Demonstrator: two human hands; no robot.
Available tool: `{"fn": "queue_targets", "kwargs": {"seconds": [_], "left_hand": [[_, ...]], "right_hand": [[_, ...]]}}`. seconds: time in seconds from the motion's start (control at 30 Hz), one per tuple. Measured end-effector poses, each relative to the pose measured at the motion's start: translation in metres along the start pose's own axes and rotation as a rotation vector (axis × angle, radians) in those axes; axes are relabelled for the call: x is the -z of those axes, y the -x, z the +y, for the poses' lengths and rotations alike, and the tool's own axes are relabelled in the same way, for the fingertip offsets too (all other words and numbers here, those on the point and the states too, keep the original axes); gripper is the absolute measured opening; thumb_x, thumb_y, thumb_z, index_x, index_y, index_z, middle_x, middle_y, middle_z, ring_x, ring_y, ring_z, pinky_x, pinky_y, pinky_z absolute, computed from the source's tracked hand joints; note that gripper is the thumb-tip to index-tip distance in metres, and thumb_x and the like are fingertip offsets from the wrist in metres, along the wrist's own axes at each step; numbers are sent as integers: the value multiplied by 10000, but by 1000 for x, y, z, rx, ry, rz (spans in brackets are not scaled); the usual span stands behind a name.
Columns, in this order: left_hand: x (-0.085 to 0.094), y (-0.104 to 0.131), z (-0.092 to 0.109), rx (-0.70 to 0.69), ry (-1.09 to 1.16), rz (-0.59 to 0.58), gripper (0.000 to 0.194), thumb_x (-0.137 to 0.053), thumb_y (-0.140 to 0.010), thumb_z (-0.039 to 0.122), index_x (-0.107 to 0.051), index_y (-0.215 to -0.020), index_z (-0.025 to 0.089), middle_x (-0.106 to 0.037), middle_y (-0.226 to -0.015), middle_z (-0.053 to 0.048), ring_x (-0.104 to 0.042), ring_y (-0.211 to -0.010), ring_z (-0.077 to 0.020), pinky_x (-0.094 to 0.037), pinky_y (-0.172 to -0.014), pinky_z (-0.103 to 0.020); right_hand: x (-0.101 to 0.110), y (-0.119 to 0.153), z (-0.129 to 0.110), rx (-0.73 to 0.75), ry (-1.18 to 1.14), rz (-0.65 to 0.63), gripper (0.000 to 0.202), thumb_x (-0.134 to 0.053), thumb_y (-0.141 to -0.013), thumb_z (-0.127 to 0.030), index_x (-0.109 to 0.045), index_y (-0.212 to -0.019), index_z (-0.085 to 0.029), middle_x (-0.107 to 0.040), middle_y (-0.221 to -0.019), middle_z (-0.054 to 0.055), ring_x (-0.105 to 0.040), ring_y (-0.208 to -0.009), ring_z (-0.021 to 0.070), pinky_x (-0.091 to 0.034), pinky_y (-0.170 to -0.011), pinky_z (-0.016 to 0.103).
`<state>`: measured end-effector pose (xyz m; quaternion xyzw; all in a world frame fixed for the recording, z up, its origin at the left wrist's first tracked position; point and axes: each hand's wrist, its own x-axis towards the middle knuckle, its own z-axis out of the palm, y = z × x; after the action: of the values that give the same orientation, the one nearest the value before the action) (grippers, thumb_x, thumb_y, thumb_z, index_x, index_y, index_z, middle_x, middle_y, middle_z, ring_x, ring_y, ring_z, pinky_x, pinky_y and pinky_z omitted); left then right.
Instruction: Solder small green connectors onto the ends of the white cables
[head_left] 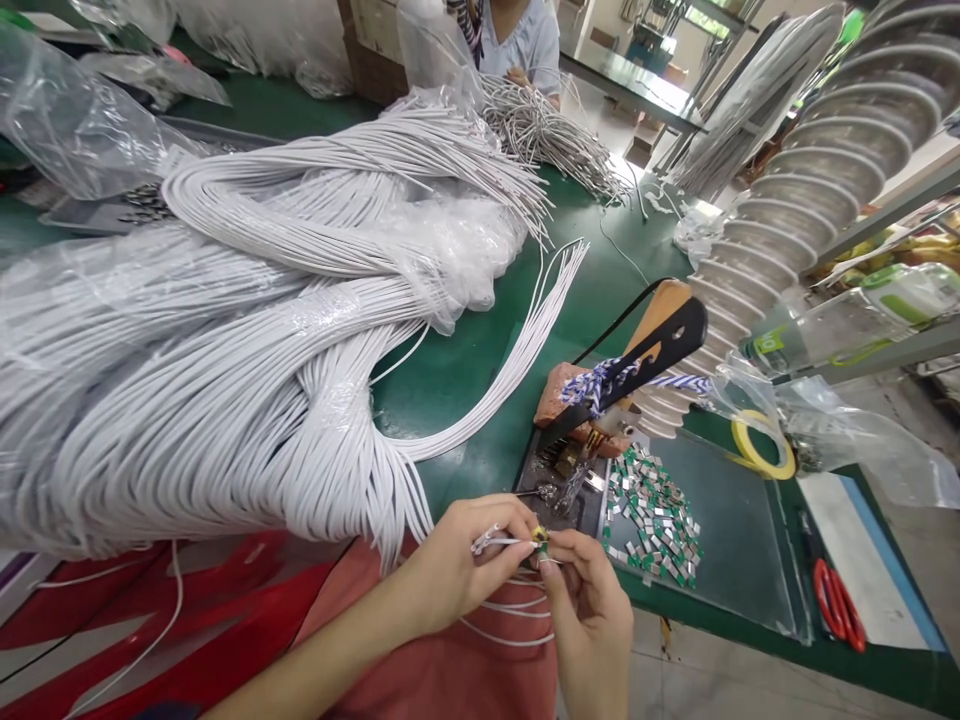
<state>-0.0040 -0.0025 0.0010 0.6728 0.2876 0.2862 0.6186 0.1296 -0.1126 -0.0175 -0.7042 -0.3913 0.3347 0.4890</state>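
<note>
My left hand (pixel 480 560) is closed, pinching the ends of white cables (pixel 486 541) between thumb and fingers. Opposite it, fingertips almost meeting, my right hand (pixel 589 590) pinches a small piece, partly green and yellow; its exact kind is too small to make out. White cable loops (pixel 517 638) hang below both hands over my lap. Just beyond the fingers is a soldering fixture (pixel 574 470) with a dark metal tray and a brick (pixel 559 395) tied with blue-white cord. Small green circuit boards with metal connectors (pixel 652 515) lie heaped to the right.
Large bundles of white cable (pixel 225 400) cover the left of the green table (pixel 465 375). A ribbed duct hose (pixel 810 190) slants down at right. Yellow tape (pixel 761 445) and red-handled pliers (pixel 838 605) lie at right. Another person (pixel 517 45) sits across, behind more cables (pixel 547 135).
</note>
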Motion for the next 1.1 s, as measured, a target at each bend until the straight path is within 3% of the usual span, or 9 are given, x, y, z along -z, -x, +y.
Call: {"fn": "queue_targets", "kwargs": {"seconds": [0.23, 0.4, 0.5, 0.6, 0.87, 1.1], "left_hand": [[-1, 0, 3, 33, 5, 13, 156, -571, -840, 128, -621, -692, 133, -687, -859, -72, -656, -802, -174, -492, -730, -241], [-2, 0, 2, 6, -17, 41, 170, -560, -826, 113, -594, -662, 138, -684, -815, -59, -644, -742, -153, -483, -689, -222], [-4, 0, 2, -39, -53, 64, 182, -545, -826, 115, -579, -649, 143, -683, -789, -60, -643, -730, -157, -482, -684, -229], [-6, 0, 3, -63, -82, 79, 184, -526, -833, 108, -580, -661, 146, -680, -793, -56, -637, -714, -149, -483, -674, -224], [-6, -6, 7, -95, -92, 109, 181, -522, -823, 87, -576, -661, 146, -676, -800, -54, -647, -729, -147, -485, -688, -217], [-6, -10, 13, -84, -109, 131, 178, -532, -823, 89, -575, -659, 144, -671, -797, -54, -641, -724, -147, -485, -691, -220]], "right_hand": [[-4, 1, -1, 12, 23, 16, 144, -600, -905, -298, -633, -1016, -212, -674, -944, 58, -637, -800, 175, -493, -694, 262], [-3, -2, -7, 85, 21, 96, 184, -642, -876, -294, -579, -1038, -234, -540, -808, -16, -499, -670, 131, -447, -639, 220], [0, -6, -11, 131, -62, 102, 49, -553, -936, -283, -546, -923, -236, -508, -857, -7, -507, -759, 129, -445, -691, 203], [1, -10, -12, 172, -91, 71, 136, -503, -961, -254, -520, -829, -229, -493, -835, -10, -501, -773, 128, -441, -696, 200], [-4, -10, -3, 138, -131, 100, 99, -588, -915, -205, -567, -820, -224, -586, -969, 27, -566, -927, 143, -479, -729, 191], [-10, -8, -3, 95, -212, 196, 104, -634, -890, -212, -598, -793, -213, -636, -982, 22, -609, -926, 124, -494, -785, 188]]}}
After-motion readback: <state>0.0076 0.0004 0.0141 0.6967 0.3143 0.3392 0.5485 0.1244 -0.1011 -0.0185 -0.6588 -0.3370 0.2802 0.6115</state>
